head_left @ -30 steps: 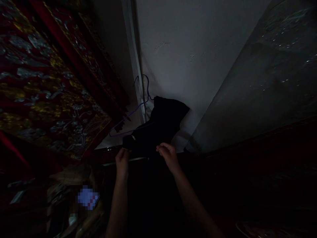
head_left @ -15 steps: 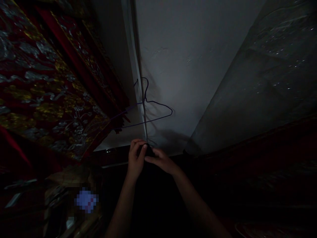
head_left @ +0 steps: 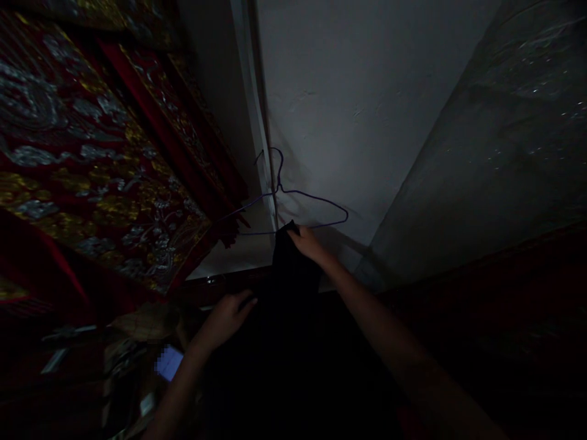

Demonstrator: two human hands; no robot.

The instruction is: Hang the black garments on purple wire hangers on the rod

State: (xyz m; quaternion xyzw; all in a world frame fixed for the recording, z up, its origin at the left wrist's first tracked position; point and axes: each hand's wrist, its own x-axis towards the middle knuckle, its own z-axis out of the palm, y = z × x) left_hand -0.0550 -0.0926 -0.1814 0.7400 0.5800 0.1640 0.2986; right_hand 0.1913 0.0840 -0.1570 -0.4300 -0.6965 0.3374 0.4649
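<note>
A thin purple wire hanger (head_left: pixel 316 197) hangs by its hook from a narrow pale rail against the wall. Black cloth (head_left: pixel 293 275) rises in a folded peak up to the hanger's lower bar. My right hand (head_left: pixel 306 243) pinches this cloth near its top, just below the bar. Lower and to the left, my left hand (head_left: pixel 227 318) has its thumb and fingers curled at the cloth's left side, seemingly round a dark part of it. The cloth's lower part merges into deep shadow, so its shape and kind are hidden.
Red fabric with gold and silver embroidery (head_left: pixel 114 153) hangs at left, its lower corner near the hanger's left end. The pale rail (head_left: pixel 257 91) runs up the grey wall (head_left: pixel 367 91). Clear plastic sheeting (head_left: pixel 495 153) covers the right side. A lit screen (head_left: pixel 169 363) shows lower left.
My hands have come apart. The right one has lifted the black cloth up to the hanger's lower bar; the left has moved down and left. The hanger has turned somewhat, showing more of its right side.
</note>
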